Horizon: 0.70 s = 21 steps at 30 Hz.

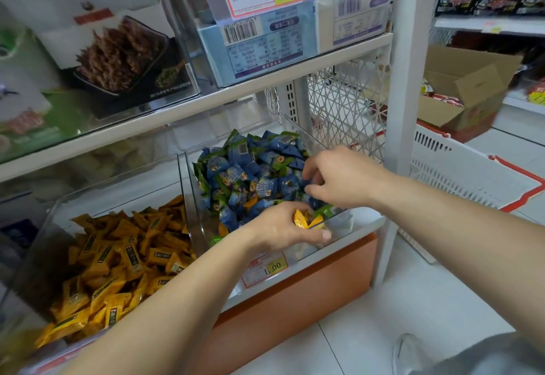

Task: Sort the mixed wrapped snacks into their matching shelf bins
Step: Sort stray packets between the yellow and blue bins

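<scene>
Left forearm (177,301) rises from the lower edge; its left hand (280,228) curls its fingers round yellow wrapped snacks (306,217) at the front of the right clear bin (339,225). Just above, the right hand (342,177) dips curled fingers into that bin's blue wrapped snacks (250,174); whether it grips one is unclear. At lower left, the left clear bin (44,236) holds a yellow snack pile (118,259).

Bright even light; edges bowed, upper left perhaps blurred
</scene>
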Motion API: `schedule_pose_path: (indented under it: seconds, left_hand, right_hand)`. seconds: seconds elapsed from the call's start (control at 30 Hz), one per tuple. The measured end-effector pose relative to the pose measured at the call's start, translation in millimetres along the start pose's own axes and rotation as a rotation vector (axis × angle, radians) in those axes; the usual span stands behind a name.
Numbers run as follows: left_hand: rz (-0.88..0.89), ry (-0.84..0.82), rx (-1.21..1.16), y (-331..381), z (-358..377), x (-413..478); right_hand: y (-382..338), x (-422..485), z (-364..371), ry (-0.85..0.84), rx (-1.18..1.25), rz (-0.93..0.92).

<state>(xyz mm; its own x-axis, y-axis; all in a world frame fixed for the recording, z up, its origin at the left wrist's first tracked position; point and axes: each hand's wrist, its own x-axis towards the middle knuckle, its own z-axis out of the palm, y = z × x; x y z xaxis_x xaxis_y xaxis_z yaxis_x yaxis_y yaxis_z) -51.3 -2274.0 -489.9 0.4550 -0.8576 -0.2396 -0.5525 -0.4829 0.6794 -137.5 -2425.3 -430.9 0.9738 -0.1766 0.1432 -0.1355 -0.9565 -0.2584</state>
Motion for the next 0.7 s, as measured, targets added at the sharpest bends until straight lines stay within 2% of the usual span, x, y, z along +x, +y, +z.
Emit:
schedule_pose_path:
  seconds: [0.2, 0.3, 0.43, 0.6, 0.7]
  left_hand:
    - [0.113, 0.167, -0.006, -3.3, 0.2, -9.0]
    - [0.138, 0.256, -0.019, -6.4, -1.6, -13.9]
    - [0.157, 0.367, -0.168, -7.0, -14.3, -19.0]
    - [-0.023, 0.553, -0.406, -0.1, -33.9, -12.6]
    - [-0.074, 0.551, -0.566, 6.6, -41.7, -6.8]
  right_hand:
    - [1.3, 0.2, 2.2, -0.003, -0.025, -0.008]
    - [2.2, 0.8, 2.3, 0.028, 0.031, 0.005]
    - [3.2, 0.1, 0.1, 0.056, 0.162, 0.026]
    - [0.4, 4.4, 3.6, 0.201, 0.331, 0.066]
    - [-6.9, 5.0, 11.4, 0.124, 0.398, -0.001]
